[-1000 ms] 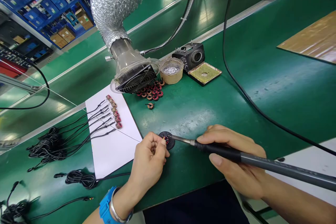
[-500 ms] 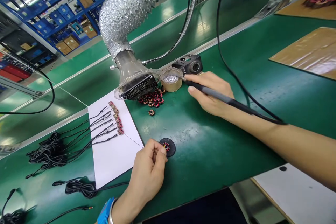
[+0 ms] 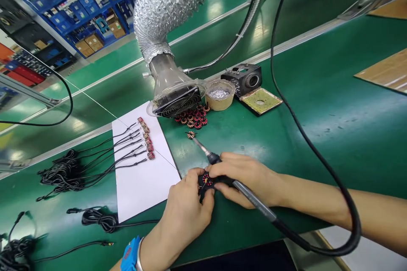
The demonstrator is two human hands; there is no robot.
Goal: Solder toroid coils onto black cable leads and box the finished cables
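My left hand [image 3: 187, 209] is closed around the edge of a round black pad [image 3: 202, 192], its thumb and fingers at a small ring coil wound in red and black wire [image 3: 207, 179]. My right hand [image 3: 248, 178] grips a soldering iron [image 3: 254, 199]; its tip points away to the upper left, near a loose ring coil [image 3: 190, 134]. The right fingertips also touch the wound coil from the other side. Fingers partly hide the pad and coil. A black cable [image 3: 140, 223] runs toward my left hand.
A fume extractor [image 3: 178, 101] hangs over a pile of ring coils [image 3: 199, 120]. Beside it stand a tub of metal shavings [image 3: 220, 103] and an iron stand with a sponge [image 3: 262, 100]. Coils with cables lie on a white sheet [image 3: 136, 190]. The iron's cord [image 3: 305, 135] loops at right.
My right hand has brought the soldering iron from the shavings tub down to the coil, meeting my left hand. The iron's tip has turned away, and the sponge has come into view.
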